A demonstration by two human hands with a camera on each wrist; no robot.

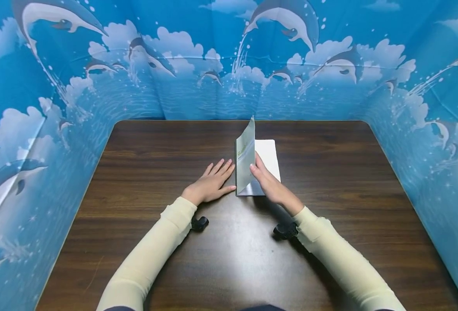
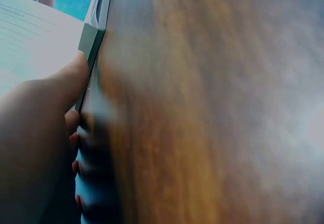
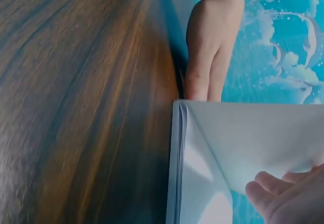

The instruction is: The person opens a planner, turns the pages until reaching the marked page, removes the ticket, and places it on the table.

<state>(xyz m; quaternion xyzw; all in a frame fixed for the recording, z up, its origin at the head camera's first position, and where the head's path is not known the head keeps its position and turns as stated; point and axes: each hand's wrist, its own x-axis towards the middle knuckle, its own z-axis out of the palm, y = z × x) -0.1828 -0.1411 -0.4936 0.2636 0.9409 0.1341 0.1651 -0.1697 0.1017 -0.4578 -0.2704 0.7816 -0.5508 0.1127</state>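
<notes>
A notebook (image 1: 267,157) with a pale green-grey cover (image 1: 245,151) lies on the table, its cover raised along the left-side spine. White pages show beneath on the right. My right hand (image 1: 269,181) holds the cover's free edge, thumb over the outer face and other fingers partly hidden behind. In the right wrist view, right fingertips (image 3: 268,186) appear by the cover's inner face. My left hand (image 1: 211,183) rests flat on the table, fingers spread, its thumb against the spine. The left thumb (image 2: 71,77) also shows at the spine's corner in the left wrist view.
The dark wood table (image 1: 155,164) extends around the notebook on all sides. A blue dolphin-print curtain (image 1: 198,95) stands along its back and sides. Black wrist devices (image 1: 285,231) sit beneath both light-yellow sleeves (image 1: 341,255).
</notes>
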